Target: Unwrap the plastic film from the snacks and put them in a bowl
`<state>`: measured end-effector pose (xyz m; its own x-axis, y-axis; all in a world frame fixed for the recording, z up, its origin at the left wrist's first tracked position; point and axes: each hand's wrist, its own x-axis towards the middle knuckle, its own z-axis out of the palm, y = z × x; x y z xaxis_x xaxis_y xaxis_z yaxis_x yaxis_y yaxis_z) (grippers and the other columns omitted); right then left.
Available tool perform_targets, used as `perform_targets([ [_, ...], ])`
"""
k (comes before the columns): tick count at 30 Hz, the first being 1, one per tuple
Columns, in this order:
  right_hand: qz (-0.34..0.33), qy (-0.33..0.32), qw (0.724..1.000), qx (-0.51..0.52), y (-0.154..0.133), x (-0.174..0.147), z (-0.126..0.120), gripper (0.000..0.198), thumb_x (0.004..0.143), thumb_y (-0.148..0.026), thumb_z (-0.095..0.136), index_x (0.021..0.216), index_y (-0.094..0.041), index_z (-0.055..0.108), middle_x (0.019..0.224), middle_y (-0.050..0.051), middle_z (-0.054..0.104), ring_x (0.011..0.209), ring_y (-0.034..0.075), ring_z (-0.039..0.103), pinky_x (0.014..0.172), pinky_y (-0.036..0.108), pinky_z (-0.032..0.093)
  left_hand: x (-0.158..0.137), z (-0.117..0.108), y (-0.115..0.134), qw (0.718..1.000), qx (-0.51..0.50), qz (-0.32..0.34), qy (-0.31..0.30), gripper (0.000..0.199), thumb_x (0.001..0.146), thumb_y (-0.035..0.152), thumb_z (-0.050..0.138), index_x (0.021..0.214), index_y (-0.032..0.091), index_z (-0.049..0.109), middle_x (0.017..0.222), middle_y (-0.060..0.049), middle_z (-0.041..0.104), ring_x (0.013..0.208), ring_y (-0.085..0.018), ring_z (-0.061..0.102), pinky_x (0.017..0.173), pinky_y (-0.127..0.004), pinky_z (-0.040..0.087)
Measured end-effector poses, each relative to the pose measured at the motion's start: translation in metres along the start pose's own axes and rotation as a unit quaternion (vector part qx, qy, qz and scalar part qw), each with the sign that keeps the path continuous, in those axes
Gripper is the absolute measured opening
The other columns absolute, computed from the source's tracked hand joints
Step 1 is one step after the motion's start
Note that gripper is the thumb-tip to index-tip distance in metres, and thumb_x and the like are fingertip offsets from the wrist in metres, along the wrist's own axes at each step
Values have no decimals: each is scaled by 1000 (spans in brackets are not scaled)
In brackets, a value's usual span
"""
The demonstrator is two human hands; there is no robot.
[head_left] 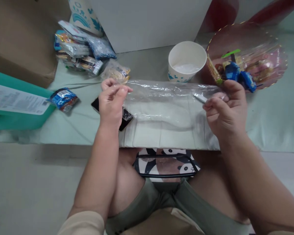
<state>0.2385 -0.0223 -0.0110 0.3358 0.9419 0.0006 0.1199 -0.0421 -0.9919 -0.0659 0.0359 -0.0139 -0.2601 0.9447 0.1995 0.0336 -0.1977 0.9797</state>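
- clear plastic sheet [161, 89], one: held spread over the front of the counter [271, 133], between my two hands; whether its underside touches down, i cannot tell.
- long axis: left to right across my feed; neither hand nearer, one at each end.
- left hand [112, 102]: fingers drawn together on the sheet's upper left corner; the sheet lies to their right.
- right hand [226, 109]: fingers curled closed on a slim pale tool [199, 97], apparently with the sheet's upper right end too; the sheet lies to their left, the tool's tip pointing that way.
- appearance, sheet: see-through, thin, glossy, white glints along creases; upper edge nearly straight, lower edge hard to trace; possibly a bag, i judge.
- nearby: dark phone [124, 124], partly hidden by the left hand; white paper tub [181, 77] beyond the sheet.
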Motion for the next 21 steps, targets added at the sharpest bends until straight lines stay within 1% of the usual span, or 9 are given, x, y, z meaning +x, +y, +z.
perform_targets([
  [3,-65,33,996,-52,9,3,0,51,77,-59,72,118,-35,54,102,7,61,108,30,63,75,40,54,3,-3,-4,991,9,131,-23,19,79,44,82,70,27,78,134,-2,64,137,-25,52,120,-42,39],
  [4,-76,39,994,-68,12,4,0,51,78,-61,70,118,-35,54,107,8,60,114,31,62,75,40,54,2,-3,-3,990,-6,134,-51,21,81,45,80,70,28,78,134,-1,66,139,-26,53,122,-44,38],
  [6,-90,35,993,-75,14,5,-1,50,80,-63,69,120,-35,54,115,9,60,123,34,59,78,42,56,-1,-2,2,990,-40,91,-103,23,84,47,75,71,28,78,121,-3,73,131,-26,62,118,-47,44],
  [8,-112,16,992,-54,15,5,-2,51,81,-63,69,122,-36,54,122,10,60,129,35,56,83,45,56,-5,0,11,989,-78,27,-124,24,83,49,75,74,27,79,104,-5,77,115,-25,71,107,-46,54],
  [10,-132,-4,990,-38,15,4,-1,54,81,-65,68,125,-37,53,130,10,59,137,36,52,88,48,56,-9,1,20,984,-113,-35,-134,22,79,48,79,78,26,78,100,-5,78,106,-25,74,96,-43,60],
  [13,-135,-4,989,-55,16,5,1,60,81,-71,64,128,-36,52,136,10,57,143,38,47,96,53,53,-11,1,29,971,-157,-106,-148,20,74,41,82,86,27,77,113,-4,77,106,-27,74,83,-39,63],
  [15,-149,7,988,-44,19,8,3,61,79,-74,65,125,-35,54,133,10,59,140,38,50,103,56,50,-10,0,31,958,-198,-135,-155,23,73,37,81,93,27,76,119,-2,75,104,-27,74,74,-35,64],
  [18,-203,9,978,41,24,14,6,57,73,-70,74,116,-36,58,125,5,63,133,34,56,111,56,46,-8,-1,31,938,-251,-173,-163,30,75,32,72,105,29,75,132,-1,71,103,-24,74,64,-26,60],
  [21,-216,-29,972,92,26,16,9,55,73,-65,77,117,-38,58,131,3,61,136,32,55,113,56,45,-7,-1,30,922,-277,-211,-167,37,76,29,61,111,30,73,146,3,63,110,-23,70,59,-21,54],
])
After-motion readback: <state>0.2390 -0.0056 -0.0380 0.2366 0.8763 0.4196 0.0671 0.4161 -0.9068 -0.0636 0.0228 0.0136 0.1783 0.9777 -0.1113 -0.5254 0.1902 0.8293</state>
